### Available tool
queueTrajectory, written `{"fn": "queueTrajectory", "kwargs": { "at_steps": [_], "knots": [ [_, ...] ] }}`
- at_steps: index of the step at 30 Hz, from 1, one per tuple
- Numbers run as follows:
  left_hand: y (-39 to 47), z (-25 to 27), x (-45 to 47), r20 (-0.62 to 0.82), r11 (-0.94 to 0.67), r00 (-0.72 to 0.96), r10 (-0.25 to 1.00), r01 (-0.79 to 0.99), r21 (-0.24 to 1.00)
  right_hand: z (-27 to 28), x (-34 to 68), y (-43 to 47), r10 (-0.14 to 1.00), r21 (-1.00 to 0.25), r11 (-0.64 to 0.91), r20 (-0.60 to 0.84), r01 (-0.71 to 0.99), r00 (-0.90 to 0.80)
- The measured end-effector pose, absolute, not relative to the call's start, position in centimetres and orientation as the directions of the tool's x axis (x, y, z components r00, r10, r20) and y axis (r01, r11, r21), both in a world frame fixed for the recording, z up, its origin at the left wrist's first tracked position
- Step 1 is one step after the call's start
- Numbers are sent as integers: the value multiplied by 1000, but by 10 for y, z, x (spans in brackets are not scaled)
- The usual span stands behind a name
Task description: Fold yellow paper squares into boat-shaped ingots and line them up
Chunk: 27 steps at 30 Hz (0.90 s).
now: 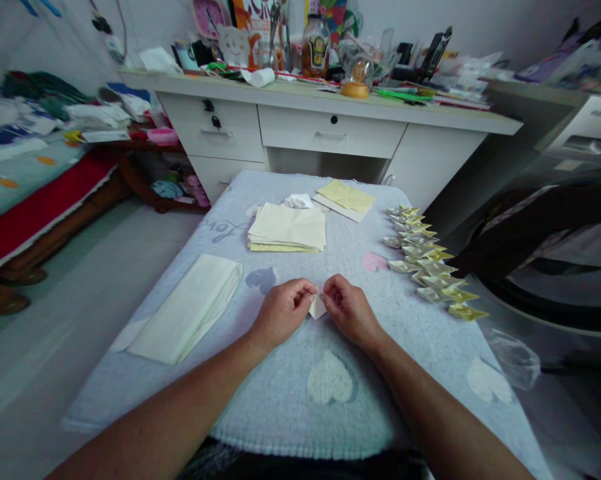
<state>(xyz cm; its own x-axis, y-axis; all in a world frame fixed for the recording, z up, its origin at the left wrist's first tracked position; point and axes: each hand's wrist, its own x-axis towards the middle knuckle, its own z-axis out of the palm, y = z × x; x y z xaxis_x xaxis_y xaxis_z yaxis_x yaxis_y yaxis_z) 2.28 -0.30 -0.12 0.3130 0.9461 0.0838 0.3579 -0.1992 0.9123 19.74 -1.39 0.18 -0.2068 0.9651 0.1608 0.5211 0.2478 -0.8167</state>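
Between my two hands is a small folded piece of pale paper, its pointed lower end showing below the fingers. My left hand pinches its left side, and my right hand pinches its right side. The fingers hide most of the upper part. Beyond my hands lies a stack of cream paper sheets. Along the right of the table, folded paper boats stand in a slanting row, several of them, cream and yellow.
A long folded pale cloth or paper bundle lies on the left of the cloth-covered table. Farther back are crumpled white tissue and yellow sheets. A cluttered white desk stands behind; a washing machine is at the right.
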Motion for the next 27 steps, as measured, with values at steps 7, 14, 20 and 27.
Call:
{"fn": "queueTrajectory", "kwargs": {
  "at_steps": [7, 14, 20, 27],
  "knots": [
    [-4, 0, 23, 238, -456, 399, 885, 644, 614, 0, 199, -12, 920, -592, 391, 242, 704, -308],
    [-2, -2, 20, 274, -539, 469, 840, 654, 531, -4, 202, -10, 913, -499, 408, 208, 764, -352],
    [2, 2, 11, 210, -554, 553, 807, 583, 595, 8, 208, -15, 886, -511, 445, 135, 736, -443],
    [5, 6, 4, 178, -563, 599, 781, 551, 617, 13, 213, -18, 867, -532, 469, 125, 705, -483]
  ]
}}
